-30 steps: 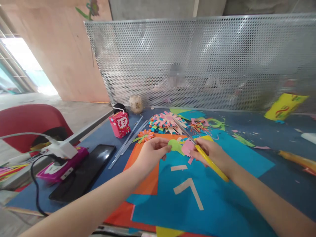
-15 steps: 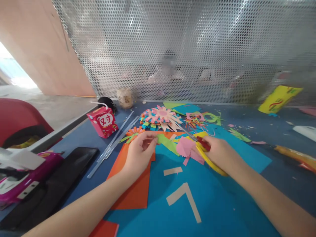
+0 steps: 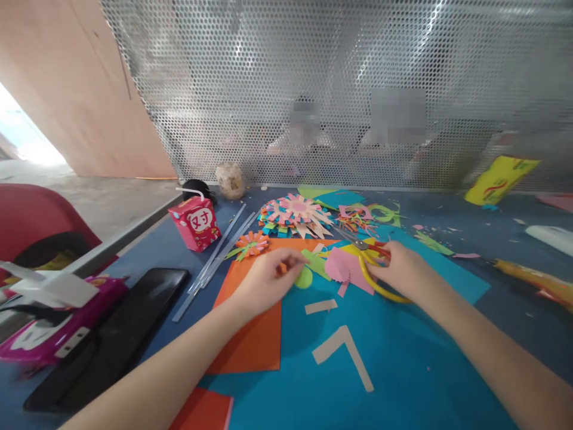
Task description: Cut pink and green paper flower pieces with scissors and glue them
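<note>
My left hand (image 3: 273, 278) is closed in a pinch over the orange and blue paper. A light-green paper circle (image 3: 304, 278) shows at its fingertips, partly hidden by them. My right hand (image 3: 400, 269) grips a pair of scissors (image 3: 380, 286) with yellow and red handles. Their blades point up and left toward a layered paper flower (image 3: 299, 209), and I cannot tell whether they touch it. Between my hands lie a green paper strip (image 3: 317, 264) and a pink paper scrap (image 3: 351, 272). Closer to me, on blue paper (image 3: 403, 358), is an L-shaped pale strip (image 3: 347, 352).
A red drink box (image 3: 197, 224), clear sticks (image 3: 215, 257), a black phone (image 3: 107, 334) and a purple-and-white item (image 3: 58, 325) stand or lie left. A perforated metal screen (image 3: 268, 89) closes off the back. A yellow packet (image 3: 501, 179) and an orange tube (image 3: 532, 278) are right.
My left hand has moved slightly right and down, and the green circle now shows at its fingertips. The scissors blades look a little more spread. The whole view has shifted slightly.
</note>
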